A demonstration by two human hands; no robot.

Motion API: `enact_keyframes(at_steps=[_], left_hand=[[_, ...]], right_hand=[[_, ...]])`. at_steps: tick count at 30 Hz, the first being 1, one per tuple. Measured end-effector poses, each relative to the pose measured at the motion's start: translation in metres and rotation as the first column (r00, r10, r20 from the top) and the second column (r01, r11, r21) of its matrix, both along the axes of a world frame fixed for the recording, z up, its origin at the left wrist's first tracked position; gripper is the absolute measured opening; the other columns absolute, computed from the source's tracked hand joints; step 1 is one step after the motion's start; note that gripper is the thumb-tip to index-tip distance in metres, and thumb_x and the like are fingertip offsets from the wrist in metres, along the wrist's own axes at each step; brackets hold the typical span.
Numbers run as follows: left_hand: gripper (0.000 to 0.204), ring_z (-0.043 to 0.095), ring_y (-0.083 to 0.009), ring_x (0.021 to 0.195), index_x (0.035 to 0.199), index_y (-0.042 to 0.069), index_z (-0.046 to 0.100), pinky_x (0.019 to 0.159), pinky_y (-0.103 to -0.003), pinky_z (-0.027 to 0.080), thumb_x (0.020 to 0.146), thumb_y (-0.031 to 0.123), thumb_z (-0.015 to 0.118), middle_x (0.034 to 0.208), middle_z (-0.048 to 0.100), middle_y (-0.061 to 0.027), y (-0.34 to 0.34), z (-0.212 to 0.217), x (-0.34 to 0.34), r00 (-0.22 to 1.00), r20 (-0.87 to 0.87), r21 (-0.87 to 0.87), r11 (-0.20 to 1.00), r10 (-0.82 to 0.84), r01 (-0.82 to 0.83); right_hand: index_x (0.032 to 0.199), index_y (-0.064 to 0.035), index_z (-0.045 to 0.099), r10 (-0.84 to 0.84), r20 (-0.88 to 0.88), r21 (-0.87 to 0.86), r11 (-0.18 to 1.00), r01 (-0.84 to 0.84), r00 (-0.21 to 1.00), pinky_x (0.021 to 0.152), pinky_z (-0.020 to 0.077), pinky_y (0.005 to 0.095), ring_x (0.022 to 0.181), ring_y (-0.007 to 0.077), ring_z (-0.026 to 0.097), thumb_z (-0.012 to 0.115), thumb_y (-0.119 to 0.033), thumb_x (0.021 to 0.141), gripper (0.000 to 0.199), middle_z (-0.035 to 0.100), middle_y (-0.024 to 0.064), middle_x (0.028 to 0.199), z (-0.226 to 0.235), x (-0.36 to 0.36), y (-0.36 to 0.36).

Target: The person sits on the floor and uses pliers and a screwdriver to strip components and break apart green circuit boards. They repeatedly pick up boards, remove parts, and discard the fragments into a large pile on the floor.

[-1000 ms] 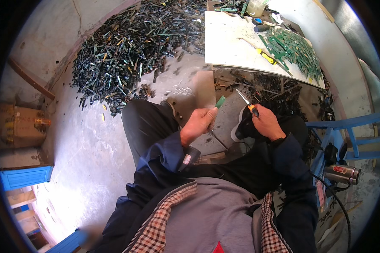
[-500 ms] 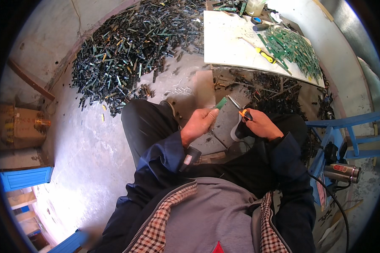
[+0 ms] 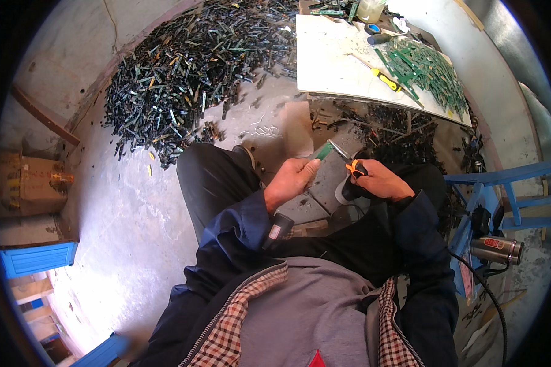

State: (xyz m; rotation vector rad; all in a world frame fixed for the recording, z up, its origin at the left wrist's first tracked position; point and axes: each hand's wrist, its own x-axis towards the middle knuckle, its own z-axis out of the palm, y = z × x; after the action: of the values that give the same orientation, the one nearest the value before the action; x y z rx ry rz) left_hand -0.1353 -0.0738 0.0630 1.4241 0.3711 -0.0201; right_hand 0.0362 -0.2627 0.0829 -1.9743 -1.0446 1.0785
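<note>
Between the fingers and thumb of my left hand (image 3: 292, 180) is a narrow green circuit board strip (image 3: 322, 151), its far end pointing up and right. My right hand (image 3: 382, 181) is closed round the orange-and-black handles of a small pair of scissors (image 3: 356, 168). Their slim metal blades reach left to the tip of the strip and seem to touch it there; whether they grip it is too small to tell. Both hands are above the floor between my bent knees. On my left wrist sits a dark boxy device (image 3: 277, 230).
A large heap of dark strips (image 3: 177, 73) covers the floor at far left. On a white board (image 3: 327, 58) at far right lie green strips (image 3: 431, 70) and a yellow-black screwdriver (image 3: 386, 79). A blue chair (image 3: 487, 202) and metal flask (image 3: 496, 251) stand right; a carton (image 3: 40, 186) left.
The scissors have turned slightly in my right hand, their orange handle showing more. My left hand and the green strip have shifted very slightly to the right.
</note>
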Motion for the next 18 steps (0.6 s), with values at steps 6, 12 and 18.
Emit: enact_keyframes(at_steps=[6,12,18], left_hand=[[0.045,0.034,-0.0065,0.046,0.066,0.005,0.049,0.041,-0.024,0.027,0.098,0.036,0.047,0.055,0.041,0.0027,0.000,-0.001,0.000,1.000,0.001,0.003,1.000,0.007,-0.007],[0.045,0.034,-0.0065,0.046,0.066,0.006,0.049,0.041,-0.024,0.027,0.098,0.036,0.047,0.055,0.041,0.0025,0.000,0.001,0.001,0.999,-0.037,-0.033,0.999,0.016,-0.017],[0.044,0.035,-0.0066,0.046,0.066,0.006,0.048,0.042,-0.024,0.027,0.098,0.036,0.048,0.055,0.041,0.0024,0.000,0.001,-0.001,1.000,-0.006,-0.004,1.000,-0.010,0.010]], right_hand=[[0.083,0.0010,0.056,0.038,0.010,0.032,0.999,-0.038,0.999,0.059,0.0388,0.0369,0.063,0.0252,0.048,0.055,-0.007,0.077,0.010,0.052,0.0140,0.067,-0.001,0.000,-0.001],[0.086,0.0011,0.055,0.018,0.026,0.015,1.000,-0.019,0.999,0.060,0.0383,0.0363,0.063,0.0241,0.046,0.055,-0.008,0.079,0.011,0.049,0.0142,0.067,0.009,-0.003,0.000],[0.093,-0.0005,0.056,0.027,-0.040,-0.072,0.997,-0.030,0.999,0.066,0.0407,0.0299,0.070,0.0150,0.048,0.061,-0.009,0.082,0.015,0.052,0.0058,0.075,0.015,-0.003,0.002]])
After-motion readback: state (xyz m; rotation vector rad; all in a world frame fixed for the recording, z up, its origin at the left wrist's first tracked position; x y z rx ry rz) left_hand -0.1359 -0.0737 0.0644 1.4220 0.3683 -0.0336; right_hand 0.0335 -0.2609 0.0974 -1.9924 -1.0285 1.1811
